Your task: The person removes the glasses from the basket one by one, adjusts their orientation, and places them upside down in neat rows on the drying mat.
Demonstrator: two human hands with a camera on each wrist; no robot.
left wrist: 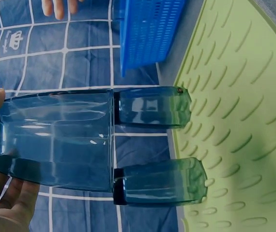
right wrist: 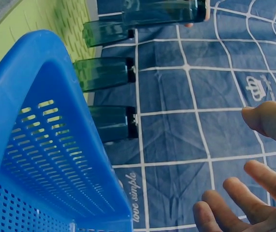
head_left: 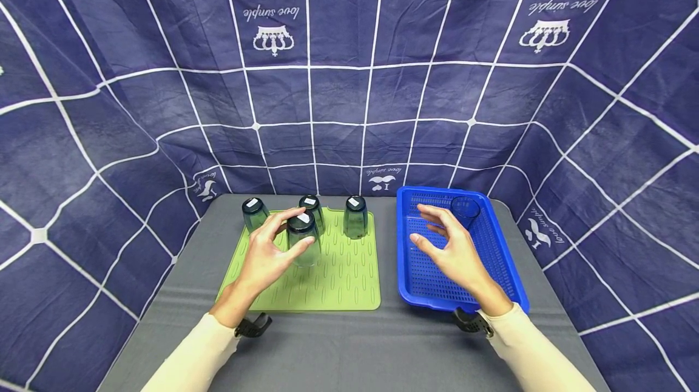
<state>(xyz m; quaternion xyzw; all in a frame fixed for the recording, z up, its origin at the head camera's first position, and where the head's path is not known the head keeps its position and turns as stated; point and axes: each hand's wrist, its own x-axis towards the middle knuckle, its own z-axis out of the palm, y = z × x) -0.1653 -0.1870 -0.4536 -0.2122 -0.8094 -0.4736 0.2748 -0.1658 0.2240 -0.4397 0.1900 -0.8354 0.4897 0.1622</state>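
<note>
My left hand (head_left: 266, 257) grips a dark blue-tinted drinking glass (left wrist: 60, 140) near its base, thumb on one side and fingers on the other. The glass is mouth down, raised above the green drying mat (head_left: 344, 289). Behind it, three more upturned glasses stand along the far part of the mat: one at the left (head_left: 254, 213), one in the middle (head_left: 317, 207) and one at the right (head_left: 355, 222). Over the blue plastic basket (head_left: 403, 258), my right hand (head_left: 457, 253) hovers with fingers spread and nothing between them. Inside the basket, one glass (head_left: 466, 211) sits at the far right corner, partly behind that hand.
A grey cloth covers the table (head_left: 349, 349). Blue grid-patterned fabric (head_left: 338, 94) hangs behind and along both sides. The perforated basket stands right of the mat, with a strip of grey cloth between them. Each wrist wears a black band (head_left: 253, 325).
</note>
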